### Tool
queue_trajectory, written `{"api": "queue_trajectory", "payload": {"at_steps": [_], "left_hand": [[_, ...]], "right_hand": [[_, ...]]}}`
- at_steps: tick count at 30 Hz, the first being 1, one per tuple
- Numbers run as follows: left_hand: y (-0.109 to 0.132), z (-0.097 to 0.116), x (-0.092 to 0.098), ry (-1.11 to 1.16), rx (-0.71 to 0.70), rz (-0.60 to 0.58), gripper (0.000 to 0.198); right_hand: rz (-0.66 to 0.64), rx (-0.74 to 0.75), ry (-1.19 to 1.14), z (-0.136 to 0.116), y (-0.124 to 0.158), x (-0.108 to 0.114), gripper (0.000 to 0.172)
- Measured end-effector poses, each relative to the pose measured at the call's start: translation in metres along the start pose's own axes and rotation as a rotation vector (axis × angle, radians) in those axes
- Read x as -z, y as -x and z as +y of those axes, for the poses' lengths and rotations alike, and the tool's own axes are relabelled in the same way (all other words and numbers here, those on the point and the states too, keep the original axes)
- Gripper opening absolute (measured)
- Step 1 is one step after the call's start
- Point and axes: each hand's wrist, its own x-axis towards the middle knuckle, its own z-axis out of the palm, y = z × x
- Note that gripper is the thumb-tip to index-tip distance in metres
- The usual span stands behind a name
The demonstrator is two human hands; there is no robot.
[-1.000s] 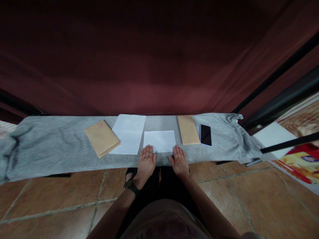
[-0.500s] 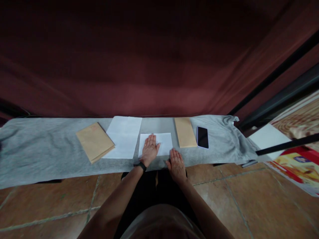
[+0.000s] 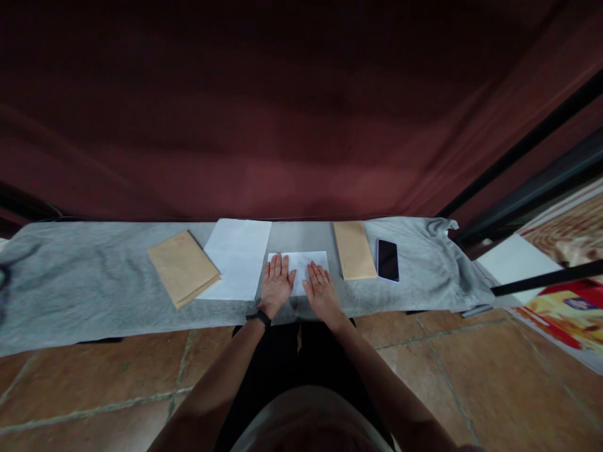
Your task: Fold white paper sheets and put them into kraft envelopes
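In front of me a small white sheet of paper (image 3: pixel 300 263), which looks folded, lies flat on the grey cloth. Flat on its left part rests my left hand (image 3: pixel 277 284), fingers stretched out, a dark band on the wrist. My right hand (image 3: pixel 322 292) lies open on the sheet's right part, fingers extended. Neither hand grips anything. A stack of larger white paper (image 3: pixel 241 257) sits to the left, partly under several brown envelopes (image 3: pixel 183 267). Right of the small sheet lies another brown envelope (image 3: pixel 354 251).
A phone (image 3: pixel 388 260) with a dark screen lies beside the right envelope. The grey cloth (image 3: pixel 103 282) covers a long narrow bench against a dark red wall (image 3: pixel 282 157). Black bars and a red-and-yellow printed box (image 3: pixel 572 317) stand at the right. The floor is brown tile (image 3: pixel 141 364).
My right hand has moved from the cloth by the sheet's lower right corner up onto the sheet. My left hand has slid to the sheet's left side. The view has shifted slightly.
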Motion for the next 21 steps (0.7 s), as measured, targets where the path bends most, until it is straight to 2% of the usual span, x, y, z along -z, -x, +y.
{"api": "queue_trajectory", "payload": {"at_steps": [3, 7, 11, 18, 21], "left_hand": [[0.0, -0.001, 0.002, -0.013, -0.013, -0.03, 0.062], [0.0, -0.001, 0.003, -0.036, -0.007, -0.056, 0.06], [0.0, 0.0, 0.001, -0.031, 0.006, -0.02, 0.06], [0.0, -0.002, -0.003, -0.003, 0.018, 0.015, 0.064], [0.0, -0.003, -0.006, 0.031, 0.035, 0.029, 0.066]], "right_hand": [[-0.046, 0.014, -0.01, -0.011, -0.032, -0.016, 0.053], [-0.086, 0.011, 0.016, -0.012, -0.051, -0.034, 0.05], [-0.054, -0.033, 0.048, 0.0, -0.056, -0.039, 0.052], [0.116, -0.146, 0.132, 0.019, -0.05, -0.04, 0.062], [0.122, -0.178, 0.158, 0.024, -0.045, -0.04, 0.064]]}}
